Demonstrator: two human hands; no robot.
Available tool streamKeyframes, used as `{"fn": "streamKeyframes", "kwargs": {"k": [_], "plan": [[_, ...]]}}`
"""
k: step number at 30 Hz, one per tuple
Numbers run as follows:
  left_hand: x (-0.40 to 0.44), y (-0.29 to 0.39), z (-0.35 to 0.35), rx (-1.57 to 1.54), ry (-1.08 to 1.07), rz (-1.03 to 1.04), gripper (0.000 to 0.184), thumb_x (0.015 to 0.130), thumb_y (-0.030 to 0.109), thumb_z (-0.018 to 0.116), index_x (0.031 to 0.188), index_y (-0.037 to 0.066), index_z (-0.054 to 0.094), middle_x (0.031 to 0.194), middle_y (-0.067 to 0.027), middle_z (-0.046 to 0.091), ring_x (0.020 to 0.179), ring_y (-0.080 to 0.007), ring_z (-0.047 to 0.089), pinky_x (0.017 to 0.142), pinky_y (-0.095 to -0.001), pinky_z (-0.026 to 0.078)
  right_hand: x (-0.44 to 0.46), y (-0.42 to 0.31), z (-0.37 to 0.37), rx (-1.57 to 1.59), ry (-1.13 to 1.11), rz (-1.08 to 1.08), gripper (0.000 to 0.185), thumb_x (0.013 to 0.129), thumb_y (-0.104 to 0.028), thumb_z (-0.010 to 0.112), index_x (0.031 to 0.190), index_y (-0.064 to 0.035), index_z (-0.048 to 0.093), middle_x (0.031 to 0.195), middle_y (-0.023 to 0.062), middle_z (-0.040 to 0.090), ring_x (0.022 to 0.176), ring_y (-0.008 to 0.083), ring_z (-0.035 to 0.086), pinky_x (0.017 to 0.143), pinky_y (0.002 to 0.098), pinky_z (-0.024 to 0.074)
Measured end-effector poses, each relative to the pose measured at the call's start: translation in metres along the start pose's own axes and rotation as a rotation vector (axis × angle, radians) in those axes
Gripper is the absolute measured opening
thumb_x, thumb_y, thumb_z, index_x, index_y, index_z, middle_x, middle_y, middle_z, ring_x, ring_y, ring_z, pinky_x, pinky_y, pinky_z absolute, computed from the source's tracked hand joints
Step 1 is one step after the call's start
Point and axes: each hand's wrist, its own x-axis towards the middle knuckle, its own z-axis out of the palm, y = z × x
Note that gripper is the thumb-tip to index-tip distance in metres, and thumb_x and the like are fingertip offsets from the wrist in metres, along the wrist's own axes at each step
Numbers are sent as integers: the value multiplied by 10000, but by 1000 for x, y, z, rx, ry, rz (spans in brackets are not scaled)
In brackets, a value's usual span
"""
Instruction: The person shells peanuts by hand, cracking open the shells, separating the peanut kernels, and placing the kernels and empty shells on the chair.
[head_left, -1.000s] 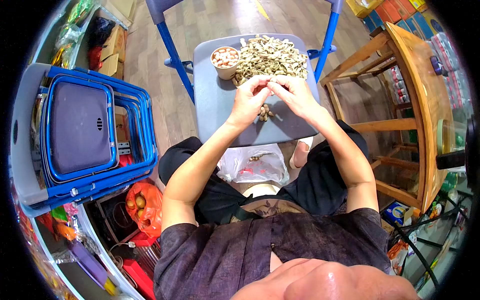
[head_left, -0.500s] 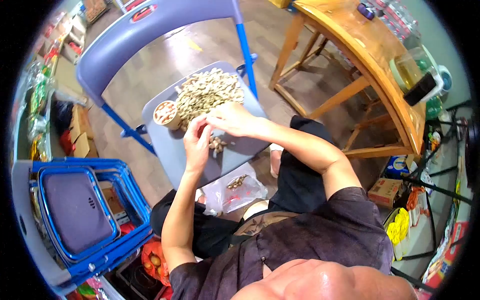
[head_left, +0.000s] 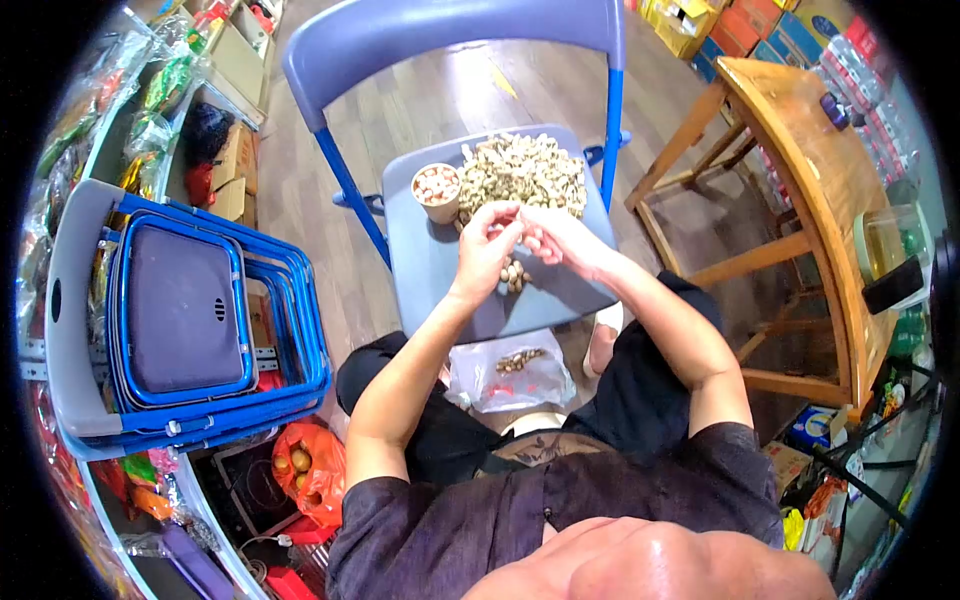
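Observation:
My left hand [head_left: 487, 250] and my right hand [head_left: 562, 240] meet fingertip to fingertip above a grey chair seat [head_left: 440, 290]. Both are closed in a pinch on what looks like a peanut, mostly hidden by the fingers. Right behind them spreads a big heap of unshelled peanuts [head_left: 525, 170]. A paper cup [head_left: 440, 207] full of pinkish shelled peanuts stands left of the heap. Below my hands, a small cluster of brownish peanuts [head_left: 514, 276] lies on the seat.
Under the seat's front edge, a clear plastic bag [head_left: 480, 378] holds some brownish pieces. Folded blue chairs [head_left: 190, 310] lean at the left by shelves of packets. An orange bag [head_left: 312, 480] sits below them. A wooden table [head_left: 800, 150] stands at the right.
The view has swung left, so the chair, heap and hands appear farther right. Both hands stay together at the seat, their fingers slightly rearranged.

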Motion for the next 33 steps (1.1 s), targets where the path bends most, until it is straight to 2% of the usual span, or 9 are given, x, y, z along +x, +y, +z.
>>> {"fn": "streamKeyframes", "kwargs": {"k": [4,8,10,14,17,23,26,29,33], "plan": [[1,5,-2,-92,-75,9,162,917,54,585,1067,6,621,957,-24,652,880,-92,608,798,-241,487,1,-2,4,67,-42,86,333,961,-465,471,833,-166,542,659,-86,412,524,25,323,436,179,234],[1,8,-2,-103,-63,-25,167,914,68,600,1069,11,623,959,-26,655,859,-89,602,792,-246,488,0,-6,7,124,-90,87,321,965,-458,465,857,-167,546,663,-89,399,526,25,319,440,175,232],[0,8,-1,-132,-20,26,146,891,59,637,1033,33,621,876,-1,649,754,-47,582,633,-193,456,-2,-7,11,101,-97,69,340,960,-476,467,864,-159,543,661,-85,392,528,29,311,445,179,219],[1,6,-3,-133,-41,85,46,887,1,608,924,27,601,843,-18,639,747,-68,586,678,-213,476,2,6,11,122,-87,55,386,950,-513,466,877,-140,534,652,-79,382,518,37,286,447,193,192],[0,6,-5,-58,-6,91,50,882,-1,601,923,16,622,829,-16,632,748,-62,571,685,-220,468,7,10,9,145,-101,78,387,961,-502,446,856,-135,512,639,-77,375,501,34,284,432,190,202],[-2,6,-4,-134,-1,33,15,890,26,600,901,26,611,797,-1,617,721,-53,556,669,-218,456,6,8,16,153,-110,94,408,981,-493,392,824,-129,488,589,-83,331,472,43,269,429,206,203],[-2,4,-4,-175,-26,-23,40,899,61,610,930,41,626,832,9,611,786,-62,548,752,-226,440,7,8,16,179,-89,122,394,976,-474,383,807,-131,477,595,-85,302,482,48,257,436,208,199],[-3,9,1,-172,22,-13,6,889,37,608,889,33,613,794,6,612,719,-49,545,669,-216,449,10,12,13,201,-83,137,386,974,-467,375,808,-133,474,602,-84,297,487,48,252,435,209,199],[2,8,-2,-261,17,-57,31,899,36,589,903,17,614,799,-2,612,727,-56,538,684,-218,445,9,16,11,299,-97,100,362,962,-419,363,825,-109,490,605,-74,299,488,61,251,435,210,206]]}}
